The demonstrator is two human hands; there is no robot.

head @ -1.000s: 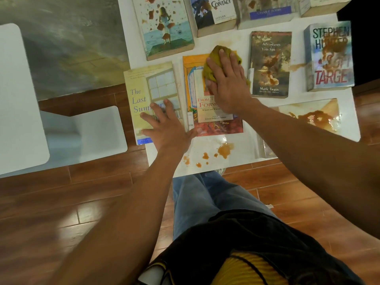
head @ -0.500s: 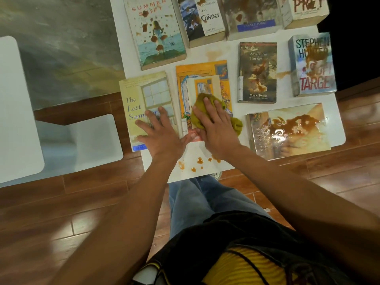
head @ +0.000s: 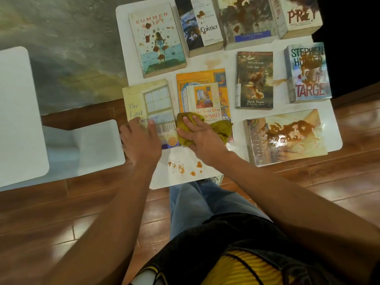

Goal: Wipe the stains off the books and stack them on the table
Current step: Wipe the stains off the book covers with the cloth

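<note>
Head view: right hand (head: pixel 202 136) fingers (head: pixel 190 122), spread flat, press the crumpled mustard-yellow cloth (head: pixel 218 130), now dragged to the near edge of the orange paperback (head: pixel 202 89), which looks clean; left hand (head: pixel 141 138) fingers flat, steadying the pale-yellow book (head: pixel 148 103). Stained books remain.

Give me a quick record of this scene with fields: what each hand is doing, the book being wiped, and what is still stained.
right hand: presses a yellow cloth on the orange book, fingers fairly straight
left hand: rests flat on the Last Summer book
still stained: Summer book, Tom Sawyer book, glossy book at the near right
table: brown drops near the front edge
stacked: nothing yet
</note>
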